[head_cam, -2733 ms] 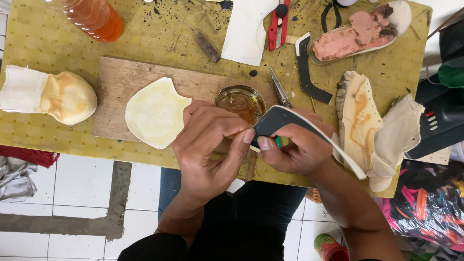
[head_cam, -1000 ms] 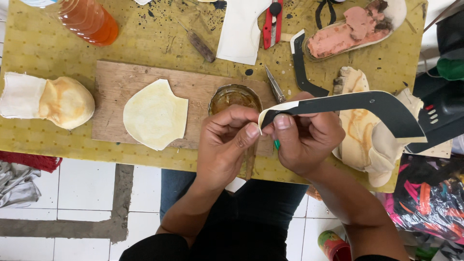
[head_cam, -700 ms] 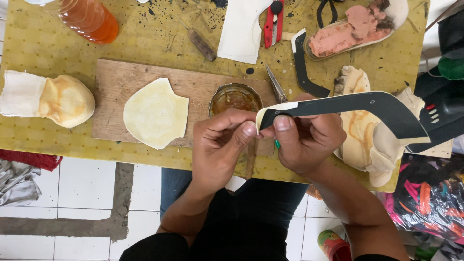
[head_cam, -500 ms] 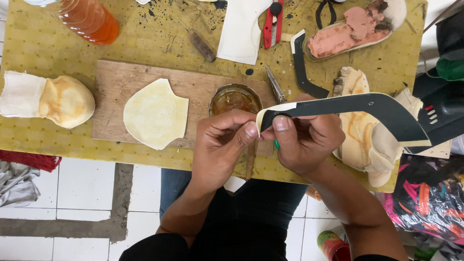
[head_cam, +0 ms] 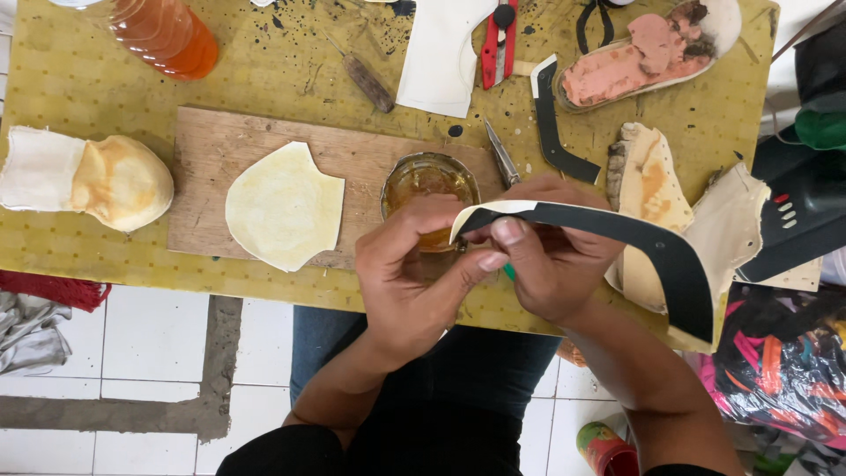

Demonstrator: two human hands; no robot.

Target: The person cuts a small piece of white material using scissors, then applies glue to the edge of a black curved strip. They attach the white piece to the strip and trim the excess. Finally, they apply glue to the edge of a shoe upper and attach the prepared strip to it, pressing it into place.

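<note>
From the head view I see both hands meeting over the near edge of the yellow table [head_cam: 264,70]. The right hand [head_cam: 555,264] pinches a long black strip [head_cam: 617,231] near its pale tip, thumb pressed on top; the strip curves off to the right and down past the table edge. A bit of green shows under that thumb, too hidden for me to identify. The left hand [head_cam: 414,282] closes its fingertips against the same end of the strip, thumb touching it from below. Whether it holds anything else, I cannot tell.

Just behind the hands sits a glass jar [head_cam: 430,181] of amber liquid, its near rim covered by the left fingers. It rests on a wooden board [head_cam: 211,167] beside 1 cream leather piece [head_cam: 284,204]. A 2nd black strip [head_cam: 553,123] lies farther back. An orange bottle [head_cam: 167,35] is cut off at the top edge, as are red pliers [head_cam: 498,40].
</note>
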